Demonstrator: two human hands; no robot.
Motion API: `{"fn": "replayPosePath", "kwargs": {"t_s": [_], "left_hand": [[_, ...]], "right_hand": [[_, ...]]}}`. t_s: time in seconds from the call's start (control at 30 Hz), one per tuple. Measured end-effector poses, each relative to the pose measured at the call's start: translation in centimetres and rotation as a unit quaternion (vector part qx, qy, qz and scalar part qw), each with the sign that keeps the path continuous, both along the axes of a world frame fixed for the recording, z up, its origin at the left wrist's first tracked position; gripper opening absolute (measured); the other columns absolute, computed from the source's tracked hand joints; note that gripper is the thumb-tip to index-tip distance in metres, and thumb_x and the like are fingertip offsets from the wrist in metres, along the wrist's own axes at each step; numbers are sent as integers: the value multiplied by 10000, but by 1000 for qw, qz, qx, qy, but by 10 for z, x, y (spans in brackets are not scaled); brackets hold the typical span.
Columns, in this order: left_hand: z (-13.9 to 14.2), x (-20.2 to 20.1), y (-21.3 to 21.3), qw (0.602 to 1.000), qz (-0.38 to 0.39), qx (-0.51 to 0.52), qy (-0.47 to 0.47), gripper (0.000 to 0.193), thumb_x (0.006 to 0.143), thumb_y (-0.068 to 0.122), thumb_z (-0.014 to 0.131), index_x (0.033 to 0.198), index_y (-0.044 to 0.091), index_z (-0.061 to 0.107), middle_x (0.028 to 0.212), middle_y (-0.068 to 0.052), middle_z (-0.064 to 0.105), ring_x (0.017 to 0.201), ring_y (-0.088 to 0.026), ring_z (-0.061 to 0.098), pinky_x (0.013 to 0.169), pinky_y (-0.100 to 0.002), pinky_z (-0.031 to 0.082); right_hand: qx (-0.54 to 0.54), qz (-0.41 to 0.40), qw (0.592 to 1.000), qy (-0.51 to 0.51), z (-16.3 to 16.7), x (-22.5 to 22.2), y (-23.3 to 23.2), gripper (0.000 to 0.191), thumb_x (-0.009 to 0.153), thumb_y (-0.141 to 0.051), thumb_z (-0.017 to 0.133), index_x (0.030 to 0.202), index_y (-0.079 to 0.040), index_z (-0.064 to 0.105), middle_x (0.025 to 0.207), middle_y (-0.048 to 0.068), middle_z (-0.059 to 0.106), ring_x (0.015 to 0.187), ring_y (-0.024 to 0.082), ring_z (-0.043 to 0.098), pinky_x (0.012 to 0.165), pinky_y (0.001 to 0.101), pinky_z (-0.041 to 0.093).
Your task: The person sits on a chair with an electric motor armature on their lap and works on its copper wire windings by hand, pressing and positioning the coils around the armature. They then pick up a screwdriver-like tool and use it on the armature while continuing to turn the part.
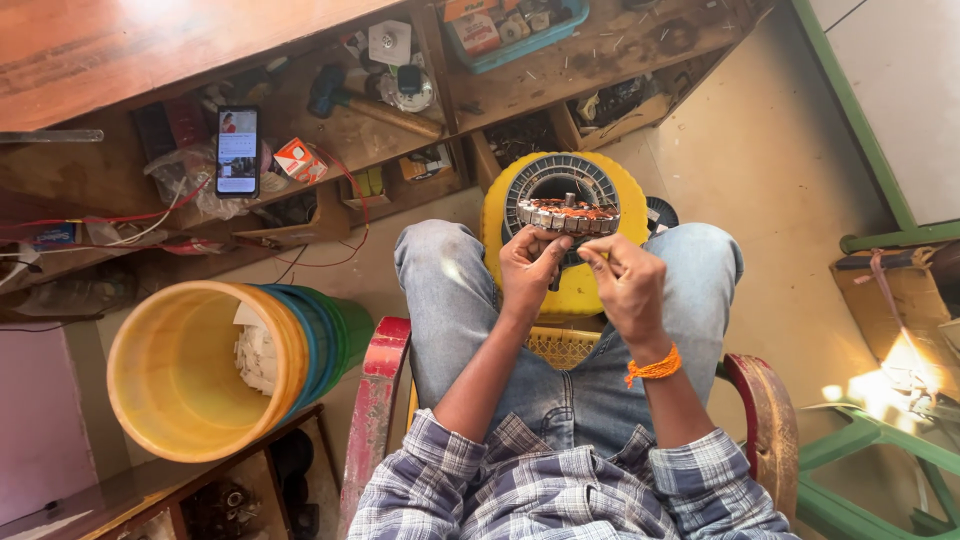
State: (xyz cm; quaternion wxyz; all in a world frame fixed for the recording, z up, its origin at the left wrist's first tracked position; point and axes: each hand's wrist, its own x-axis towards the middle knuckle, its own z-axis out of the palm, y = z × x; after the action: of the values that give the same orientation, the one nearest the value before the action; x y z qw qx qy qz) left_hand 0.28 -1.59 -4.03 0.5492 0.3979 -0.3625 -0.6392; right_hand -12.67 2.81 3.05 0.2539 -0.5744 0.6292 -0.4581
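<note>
Head view: both hands meet above the knees on a round motor stator [568, 214], a ring of grey steel teeth packed with orange-brown copper windings, a short dark shaft stub rising from its middle. The left hand [532, 268] has its grip closed on the stator's near left rim, thumb on top and fingers curled below. The right hand [625, 283], an orange thread [653, 366] tied at its wrist, pinches the near right rim, fingertips together on the edge. Just beyond the grip, under the stator, lies a larger grey laminated ring [556, 177] on a yellow stool [580, 290]. To the left of the grip, well apart, a stack of buckets [200, 370], the outer one yellow, lies on its side with white scraps inside. Far beyond on the left, a phone [237, 151] leans on a wooden shelf beside a hammer [365, 103].

The stator's underside and whatever the fingers touch there are hidden. The shelf clutter is too small to make out. The picture's bottom edge cuts off the checked shirt.
</note>
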Motion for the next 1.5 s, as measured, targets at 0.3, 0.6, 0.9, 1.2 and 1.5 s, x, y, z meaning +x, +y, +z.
{"fn": "replayPosePath", "kwargs": {"t_s": [0.3,0.6,0.9,1.2,1.5], "left_hand": [[39,11,17,787,50,-444,-426,243,908,46,737,1142,112,739,706,-18,598,627,-174,606,620,-335,485],[31,2,20,921,111,-285,-243,112,936,51,788,1042,56,751,911,-46,755,758,-90,700,657,-273,551],[15,-2,7,1000,9,12,2,100,958,108,753,916,32,703,658,92,589,525,27,438,468,-173,306],[9,-3,1,1000,5,-19,14,103,967,90,751,914,41,677,657,98,561,541,27,438,480,-182,309],[-2,-4,8,998,11,-27,-59,64,969,69,747,952,26,702,656,98,557,551,20,440,494,-184,318]], "right_hand": [[-60,7,998,5,-20,-1,38,56,966,-28,735,989,16,708,874,54,723,740,39,651,642,237,510],[-7,-38,998,42,39,-28,25,77,931,-40,799,975,14,766,765,64,675,607,70,480,553,255,379],[32,62,997,-28,48,-7,-65,70,946,-33,744,980,29,746,774,68,735,677,28,638,587,226,506],[73,3,993,-95,31,-37,-57,99,947,-48,770,1009,27,754,742,-51,647,654,-21,516,570,182,399],[95,-29,990,-95,29,-25,-6,84,941,-44,774,986,21,746,639,-101,448,572,-34,328,501,199,237]]}}
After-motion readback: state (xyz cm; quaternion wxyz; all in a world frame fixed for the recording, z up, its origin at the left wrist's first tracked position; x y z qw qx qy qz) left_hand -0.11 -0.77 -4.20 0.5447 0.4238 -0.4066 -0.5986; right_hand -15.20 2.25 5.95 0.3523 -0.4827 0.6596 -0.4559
